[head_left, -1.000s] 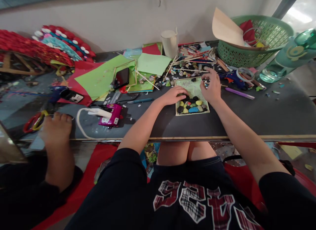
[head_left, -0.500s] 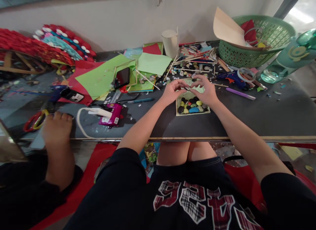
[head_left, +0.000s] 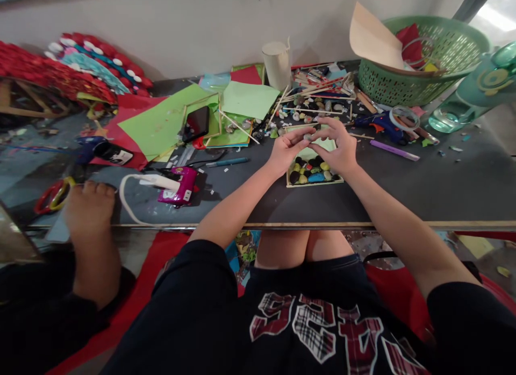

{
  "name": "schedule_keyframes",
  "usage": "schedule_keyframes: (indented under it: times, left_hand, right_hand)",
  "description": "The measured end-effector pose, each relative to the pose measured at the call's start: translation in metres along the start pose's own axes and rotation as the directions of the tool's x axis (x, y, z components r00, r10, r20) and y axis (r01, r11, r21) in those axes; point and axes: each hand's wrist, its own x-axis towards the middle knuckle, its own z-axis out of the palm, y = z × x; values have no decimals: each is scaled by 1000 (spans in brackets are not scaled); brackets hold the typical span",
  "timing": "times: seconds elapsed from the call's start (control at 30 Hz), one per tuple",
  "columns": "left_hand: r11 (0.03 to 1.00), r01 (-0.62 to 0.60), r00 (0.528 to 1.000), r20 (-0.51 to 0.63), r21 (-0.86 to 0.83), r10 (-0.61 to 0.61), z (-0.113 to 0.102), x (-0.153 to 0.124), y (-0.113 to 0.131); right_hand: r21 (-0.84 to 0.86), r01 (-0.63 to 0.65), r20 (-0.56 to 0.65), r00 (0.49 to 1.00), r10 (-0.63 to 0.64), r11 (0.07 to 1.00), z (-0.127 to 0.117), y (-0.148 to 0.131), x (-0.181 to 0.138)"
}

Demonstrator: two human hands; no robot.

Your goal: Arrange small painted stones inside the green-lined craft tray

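My left hand and my right hand meet above a small framed panel, fingertips close together. Between them is a small greyish pebble, pinched by both hands and partly covered by the fingers. Black, yellow and red pebbles fill the near part of the panel, along with a blue pebble. Its far part shows a pale green backing, half hidden behind my hands.
Sticks and loose pebbles lie behind the panel. To the right are a blue glue gun, purple stick, green basket and bottle. Leftward are a phone, magenta power block and another person's hand.
My hands have risen slightly and turned the small pebble, so a lighter grey face shows now. The view has shifted a little. The panel stays in place.
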Motion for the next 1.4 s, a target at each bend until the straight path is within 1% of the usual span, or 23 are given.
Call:
schedule_keyframes:
  times: [0.1,0.17,0.27,0.37,0.43,0.6,0.67,0.93,1.13,1.27,1.4]
  left_hand:
    - [999,18,1000,2,51,-18,0,1,0]
    - [996,16,999,31,91,-19,-1,2,0]
    - [994,0,998,66,112,-8,-3,1,-1]
    - [998,-9,998,65,69,5,-6,1,-3]
    - [1000,-5,999,46,13,4,-7,2,-4]
    - [994,30,999,-26,-103,-33,-7,3,-3]
    - [992,39,998,-50,-124,-45,-6,4,-3]
    - [985,70,994,-76,-155,-83,-3,4,-7]
    - [975,94,990,-83,-200,-112,0,4,-3]
    - [963,105,987,-89,-247,-131,0,5,-6]
    - [957,113,989,-64,-267,-135,-1,5,-9]
  right_hand:
    - [-5,-13,-21,1000,13,1000,3,2,0]
    - [-13,-26,-35,999,26,1000,4,4,1]
    - [-24,-15,5,1000,15,1000,1,4,1]
    - [-19,31,67,997,-30,999,-1,4,1]
    - [0,70,76,995,-69,998,-1,6,1]
    - [54,186,13,982,-187,981,4,13,1]
    - [61,210,0,978,-210,976,6,14,1]
    - [75,209,56,975,-213,975,8,17,1]
    - [85,265,12,964,-267,960,12,22,1]
    - [71,239,68,967,-244,968,15,21,0]
    - [55,256,21,966,-257,965,15,18,0]
